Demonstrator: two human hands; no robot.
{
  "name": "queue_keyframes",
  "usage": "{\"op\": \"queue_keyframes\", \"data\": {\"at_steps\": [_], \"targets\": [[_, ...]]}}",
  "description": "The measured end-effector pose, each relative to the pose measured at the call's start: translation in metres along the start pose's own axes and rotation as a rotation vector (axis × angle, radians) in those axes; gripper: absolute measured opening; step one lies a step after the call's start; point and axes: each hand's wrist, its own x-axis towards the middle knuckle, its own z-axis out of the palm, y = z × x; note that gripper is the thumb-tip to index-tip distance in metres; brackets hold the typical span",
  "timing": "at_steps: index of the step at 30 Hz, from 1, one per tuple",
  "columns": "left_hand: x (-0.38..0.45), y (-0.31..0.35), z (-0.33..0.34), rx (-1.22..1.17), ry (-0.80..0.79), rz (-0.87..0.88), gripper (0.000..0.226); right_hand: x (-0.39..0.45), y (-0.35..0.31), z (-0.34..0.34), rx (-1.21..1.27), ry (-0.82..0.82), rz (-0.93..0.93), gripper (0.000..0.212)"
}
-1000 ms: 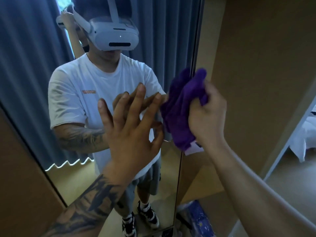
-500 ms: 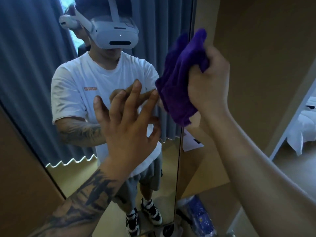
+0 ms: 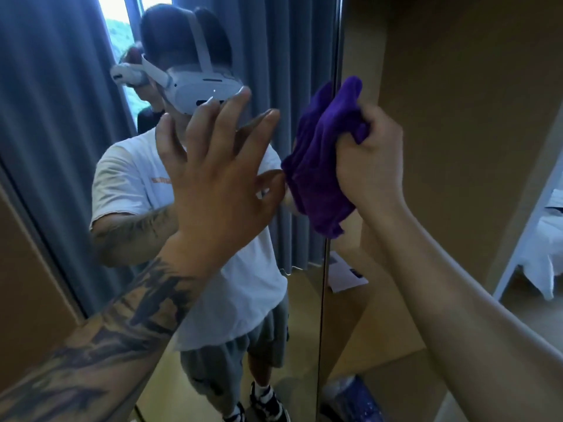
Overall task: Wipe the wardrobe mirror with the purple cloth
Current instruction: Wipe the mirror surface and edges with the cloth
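Note:
The tall wardrobe mirror point(image 3: 289, 315) fills the left and centre of the view and reflects a person with a white headset, a white shirt and grey curtains. My left hand point(image 3: 219, 181) lies flat against the glass with its fingers spread. My right hand point(image 3: 370, 166) grips the bunched purple cloth point(image 3: 320, 166) and presses it onto the glass at the mirror's right edge, at about chest height. Part of the cloth hangs below my fist.
A brown wardrobe panel point(image 3: 457, 86) stands right of the mirror, another brown panel point(image 3: 27, 284) left of it. A white paper point(image 3: 345, 277) is stuck on the panel. A blue bag point(image 3: 356, 400) lies on the floor. White bedding point(image 3: 545, 239) shows far right.
My right hand carried the cloth up along the mirror's right edge, then partly back down. My left hand stayed flat on the glass while the view tilted downward.

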Motion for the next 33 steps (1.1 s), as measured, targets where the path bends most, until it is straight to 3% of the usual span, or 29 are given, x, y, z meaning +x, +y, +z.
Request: {"op": "queue_keyframes", "data": {"at_steps": [7, 14, 21, 28, 33], "targets": [[-0.002, 0.006, 0.004, 0.022, 0.025, -0.015, 0.062, -0.061, 0.028, 0.007, -0.02, -0.042, 0.062, 0.028], [0.002, 0.006, 0.009, -0.006, 0.062, -0.002, 0.063, 0.035, -0.025, -0.003, 0.053, -0.018, -0.093, 0.016], [-0.001, 0.004, 0.006, -0.006, 0.031, -0.007, 0.066, -0.037, 0.016, 0.003, 0.024, -0.043, 0.029, 0.019], [-0.003, 0.002, 0.011, 0.009, 0.034, 0.011, 0.066, 0.042, -0.022, 0.003, 0.07, -0.005, -0.114, 0.013], [-0.005, 0.002, 0.009, -0.002, 0.01, 0.0, 0.066, -0.015, 0.019, 0.005, 0.019, -0.053, -0.046, 0.018]]}}
